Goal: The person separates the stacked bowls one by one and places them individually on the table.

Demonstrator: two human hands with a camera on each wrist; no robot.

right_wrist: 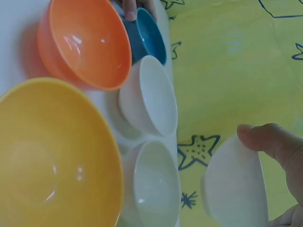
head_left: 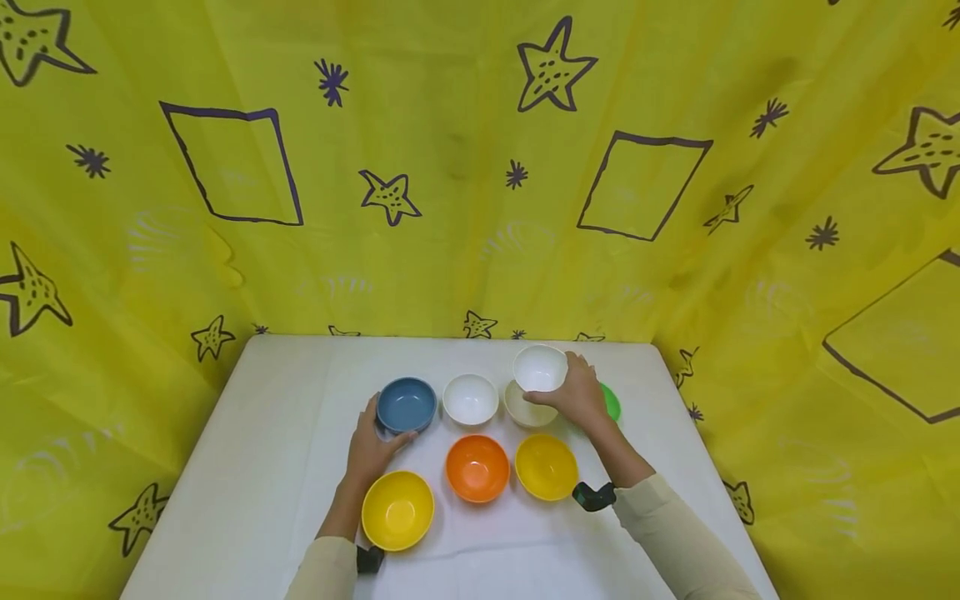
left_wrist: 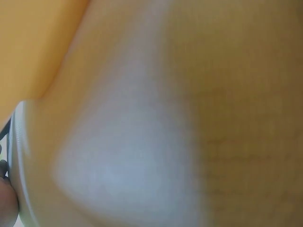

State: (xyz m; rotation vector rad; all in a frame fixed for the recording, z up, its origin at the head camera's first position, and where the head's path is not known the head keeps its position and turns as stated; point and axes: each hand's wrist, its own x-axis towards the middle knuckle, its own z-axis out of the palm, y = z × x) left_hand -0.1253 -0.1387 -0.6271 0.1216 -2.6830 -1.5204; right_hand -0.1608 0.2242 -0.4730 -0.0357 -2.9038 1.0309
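My right hand [head_left: 577, 392] holds a white bowl [head_left: 540, 368] by its rim, raised above a cream bowl [head_left: 528, 408] that it partly covers in the head view. In the right wrist view the thumb [right_wrist: 265, 137] lies over the rim of this held white bowl [right_wrist: 236, 184]. On the left, my left hand [head_left: 372, 446] grips a blue bowl [head_left: 407, 405], fingers along its left side and thumb at its front. Between the hands stands another white bowl [head_left: 470, 400]. A green bowl [head_left: 611, 403] is mostly hidden behind my right hand.
In front stand a yellow bowl [head_left: 397, 511] beside my left forearm, an orange bowl [head_left: 477, 468] in the middle and a second yellow bowl [head_left: 547, 467] near my right wrist. The white table [head_left: 225, 500] meets a yellow patterned curtain [head_left: 450, 250] at the back and sides.
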